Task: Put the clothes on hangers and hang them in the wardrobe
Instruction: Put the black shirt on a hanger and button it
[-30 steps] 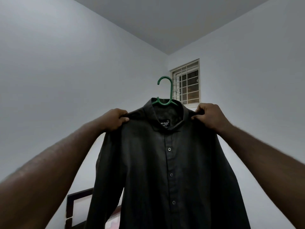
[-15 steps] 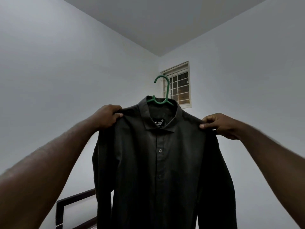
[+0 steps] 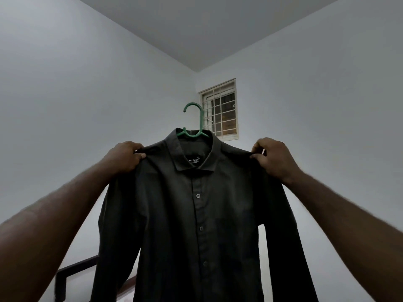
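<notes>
Dark charcoal shirt point(image 3: 196, 214) with matching dark buttons, green hanger point(image 3: 193, 120), black collar label point(image 3: 194, 160) with white lettering

Dark button-up shirt point(image 3: 196, 214) on green plastic hanger point(image 3: 193, 120), hook above collar. Left hand point(image 3: 125, 158) at left shoulder, right hand point(image 3: 273, 159) at right. Barred window point(image 3: 220, 110) behind, dark wooden frame point(image 3: 72, 273) lower left.

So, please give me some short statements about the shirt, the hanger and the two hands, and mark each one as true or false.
1. The dark shirt is on a green hanger. True.
2. The left hand grips the hanger's hook. False: it grips the shirt's shoulder.
3. The right hand pinches the shirt's other shoulder. True.
4. The hook hangs on a wardrobe rail. False: it is free in the air, and no wardrobe is in view.
5. The barred window is behind the shirt. True.
</notes>
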`<state>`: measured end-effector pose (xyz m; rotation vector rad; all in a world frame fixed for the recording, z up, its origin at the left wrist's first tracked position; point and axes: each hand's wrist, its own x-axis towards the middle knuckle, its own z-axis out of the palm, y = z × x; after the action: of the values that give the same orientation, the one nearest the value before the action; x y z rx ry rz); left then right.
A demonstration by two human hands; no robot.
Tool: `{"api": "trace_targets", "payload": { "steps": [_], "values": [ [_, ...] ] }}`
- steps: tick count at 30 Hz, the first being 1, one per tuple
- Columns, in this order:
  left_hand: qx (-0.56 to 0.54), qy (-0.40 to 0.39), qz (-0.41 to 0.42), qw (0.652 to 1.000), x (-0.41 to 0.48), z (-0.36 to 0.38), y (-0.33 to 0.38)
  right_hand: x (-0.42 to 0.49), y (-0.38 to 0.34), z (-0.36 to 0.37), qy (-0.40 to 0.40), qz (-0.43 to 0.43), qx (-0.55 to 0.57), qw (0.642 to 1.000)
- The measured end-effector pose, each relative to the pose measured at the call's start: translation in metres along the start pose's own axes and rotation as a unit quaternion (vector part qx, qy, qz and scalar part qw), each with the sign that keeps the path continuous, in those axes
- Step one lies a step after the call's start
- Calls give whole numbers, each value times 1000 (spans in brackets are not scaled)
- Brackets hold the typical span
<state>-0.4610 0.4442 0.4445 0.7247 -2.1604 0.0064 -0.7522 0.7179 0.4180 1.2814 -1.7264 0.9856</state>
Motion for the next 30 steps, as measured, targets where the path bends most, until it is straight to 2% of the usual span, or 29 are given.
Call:
{"api": "trace_targets", "payload": {
  "steps": [2, 4, 7, 8, 11, 13, 16, 20, 26, 30],
  "values": [
    [-11, 15, -12, 1000, -4, -4, 3, -5, -3, 0, -67, 0, 40, 997],
    [-16, 21, -2, 1000, -9, -9, 7, -10, -2, 0, -129, 36, 52, 990],
    [-31, 13, 21, 999, -16, -17, 14, -4, 0, -1, -57, 62, 78, 993],
    [-41, 10, 27, 999, -17, -19, 15, 1, 0, -3, -59, 74, 99, 991],
    [-137, -3, 41, 990, -22, -23, 19, 13, -3, -11, -196, 128, 191, 953],
    [-209, -14, 52, 976, -27, -24, 22, 15, -4, -15, -232, 133, 210, 941],
    [-272, -27, 43, 961, -33, -24, 24, 16, -6, -15, -199, 102, 166, 960],
    [-341, -90, 14, 936, -37, -29, 26, 18, -7, -8, -115, 70, 68, 989],
    [-211, -66, 40, 975, -22, -14, 40, 17, -11, 0, -39, 59, 7, 997],
    [-202, -55, 39, 977, -15, -1, 46, 18, -13, -2, 2, 61, -35, 998]
  ]
}}
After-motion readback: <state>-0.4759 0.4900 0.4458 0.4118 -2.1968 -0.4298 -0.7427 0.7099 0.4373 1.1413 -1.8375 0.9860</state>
